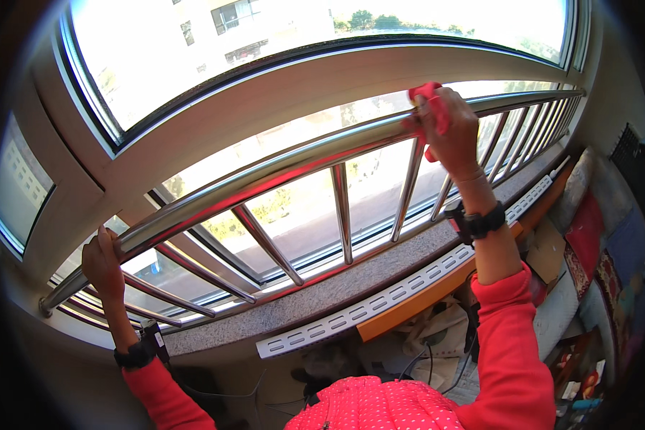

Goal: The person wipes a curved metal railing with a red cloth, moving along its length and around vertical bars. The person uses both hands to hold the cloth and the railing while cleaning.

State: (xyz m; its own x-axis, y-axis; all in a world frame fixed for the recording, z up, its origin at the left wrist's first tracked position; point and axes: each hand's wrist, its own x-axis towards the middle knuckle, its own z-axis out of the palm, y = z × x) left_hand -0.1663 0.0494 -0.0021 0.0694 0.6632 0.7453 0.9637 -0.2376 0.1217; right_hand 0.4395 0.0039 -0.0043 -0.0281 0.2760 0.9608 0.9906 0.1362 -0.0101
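Note:
A shiny metal railing runs across in front of the window, with upright bars below its thick top rail. My right hand is closed round a red cloth and presses it against the top rail, right of the middle. Part of the cloth is hidden behind my fingers. At the left end of the same rail, my left hand is wrapped over the tube and grips it.
Below the railing lies a grey stone sill. A white slotted radiator stands under it, beside an orange board. Folded fabrics and cardboard are piled at the right. Cables hang near my body.

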